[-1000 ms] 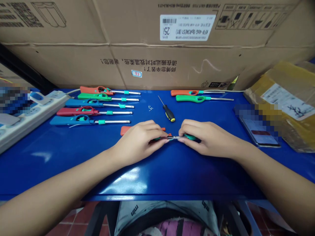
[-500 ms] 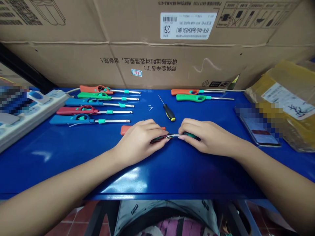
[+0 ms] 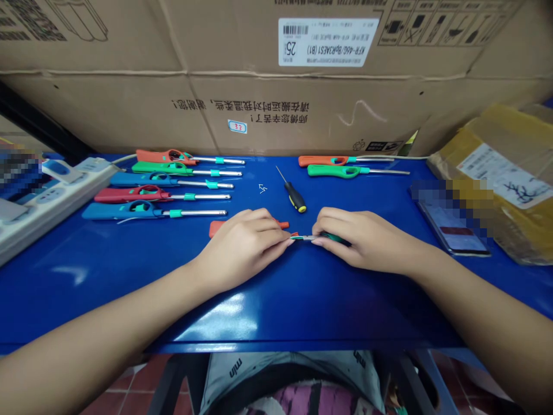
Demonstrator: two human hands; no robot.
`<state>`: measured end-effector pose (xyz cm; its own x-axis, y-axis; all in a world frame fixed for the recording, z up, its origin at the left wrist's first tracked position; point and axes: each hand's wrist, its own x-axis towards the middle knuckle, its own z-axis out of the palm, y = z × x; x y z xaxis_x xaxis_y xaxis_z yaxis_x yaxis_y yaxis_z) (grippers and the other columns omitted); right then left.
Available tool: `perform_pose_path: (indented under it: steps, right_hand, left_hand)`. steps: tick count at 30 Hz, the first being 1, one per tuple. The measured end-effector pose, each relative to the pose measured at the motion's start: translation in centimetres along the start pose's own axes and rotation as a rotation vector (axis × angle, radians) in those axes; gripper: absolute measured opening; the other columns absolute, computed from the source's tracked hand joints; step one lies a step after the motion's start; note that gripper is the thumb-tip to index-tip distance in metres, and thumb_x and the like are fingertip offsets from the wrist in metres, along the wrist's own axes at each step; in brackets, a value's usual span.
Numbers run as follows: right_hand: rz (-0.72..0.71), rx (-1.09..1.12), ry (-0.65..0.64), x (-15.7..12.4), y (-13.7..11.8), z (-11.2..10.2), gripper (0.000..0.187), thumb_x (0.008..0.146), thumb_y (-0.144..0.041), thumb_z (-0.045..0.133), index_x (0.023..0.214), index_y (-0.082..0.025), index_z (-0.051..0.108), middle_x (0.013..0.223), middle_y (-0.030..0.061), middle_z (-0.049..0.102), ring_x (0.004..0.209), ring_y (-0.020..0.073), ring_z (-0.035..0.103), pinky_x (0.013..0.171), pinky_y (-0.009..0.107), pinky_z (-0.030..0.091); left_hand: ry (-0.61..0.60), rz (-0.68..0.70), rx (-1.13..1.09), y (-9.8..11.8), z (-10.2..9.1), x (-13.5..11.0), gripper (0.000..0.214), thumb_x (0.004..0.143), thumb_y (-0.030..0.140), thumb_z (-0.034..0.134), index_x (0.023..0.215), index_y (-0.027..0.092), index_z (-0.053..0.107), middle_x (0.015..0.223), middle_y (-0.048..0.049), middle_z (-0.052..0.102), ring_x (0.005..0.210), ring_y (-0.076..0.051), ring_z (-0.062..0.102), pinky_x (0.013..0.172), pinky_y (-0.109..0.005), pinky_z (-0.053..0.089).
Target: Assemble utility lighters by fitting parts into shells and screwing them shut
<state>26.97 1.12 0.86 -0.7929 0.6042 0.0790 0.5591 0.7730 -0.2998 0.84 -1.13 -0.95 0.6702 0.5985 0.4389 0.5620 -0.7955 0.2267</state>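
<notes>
In the head view my left hand [image 3: 248,245] is closed, its thumb and fingertips pinching the left end of some thin green and white wires [image 3: 296,237]. A small orange-red bit shows at those fingertips. My right hand [image 3: 354,239] is closed too, pinching a short grey metal piece [image 3: 307,237] joined to the wires. Under its fingers shows a dark green part [image 3: 334,237], mostly hidden. Behind my left hand lies an orange lighter handle piece [image 3: 215,229], largely covered by that hand. A black and yellow screwdriver [image 3: 294,196] lies just beyond both hands.
Several long-nosed lighters [image 3: 129,211] lie in a stack of rows at left, beside a white power strip [image 3: 56,196]. An orange lighter [image 3: 317,161] and a green lighter [image 3: 328,170] lie at the back. At right are a phone [image 3: 449,222] and a taped carton [image 3: 510,213]. Cardboard [image 3: 242,92] walls the back.
My left fingers have closed further around the wires, and the dark, wired length seen between them before is now hidden. My right hand keeps its grip. The view has shifted slightly.
</notes>
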Motion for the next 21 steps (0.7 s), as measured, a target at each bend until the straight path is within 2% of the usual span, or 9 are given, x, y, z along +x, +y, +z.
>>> perform_pose_path:
  steps: [7,11,16,21]
  right_hand:
    - [-0.016,-0.024,-0.003,0.09,-0.04,0.05,0.025,0.104,-0.038,0.042,0.103,-0.020,0.061,0.104,0.0060,0.064,0.088,0.0186,0.065,0.076,0.031,0.048]
    - [-0.032,-0.030,0.017,0.06,-0.11,0.03,0.024,0.104,-0.036,0.043,0.103,-0.020,0.061,0.104,0.0064,0.064,0.087,0.0185,0.064,0.074,0.031,0.048]
    - [-0.043,-0.043,0.031,0.01,-0.16,0.09,0.024,0.104,-0.037,0.043,0.103,-0.021,0.061,0.104,0.0065,0.065,0.087,0.0186,0.064,0.074,0.030,0.048]
    - [-0.089,-0.096,0.046,0.13,-0.33,0.43,0.028,0.105,-0.037,0.041,0.103,-0.019,0.063,0.103,0.0074,0.066,0.086,0.0188,0.064,0.072,0.031,0.048]
  left_hand:
    - [-0.037,0.010,-0.026,-0.02,0.30,-0.04,0.022,0.101,0.029,0.056,0.100,0.017,0.075,0.093,-0.0048,0.076,0.093,-0.020,0.067,0.084,-0.035,0.053]
    - [0.010,-0.016,-0.035,0.01,0.24,0.03,0.021,0.098,0.032,0.060,0.106,0.018,0.074,0.096,-0.0053,0.076,0.090,-0.019,0.066,0.082,-0.034,0.053]
    - [0.036,-0.007,-0.058,0.13,0.08,0.07,0.018,0.098,0.029,0.060,0.097,0.018,0.075,0.092,-0.0044,0.076,0.089,-0.019,0.065,0.080,-0.033,0.053]
    - [0.025,0.017,-0.045,0.13,0.60,-0.08,0.020,0.100,0.028,0.057,0.099,0.018,0.075,0.092,-0.0050,0.076,0.090,-0.019,0.065,0.084,-0.035,0.052]
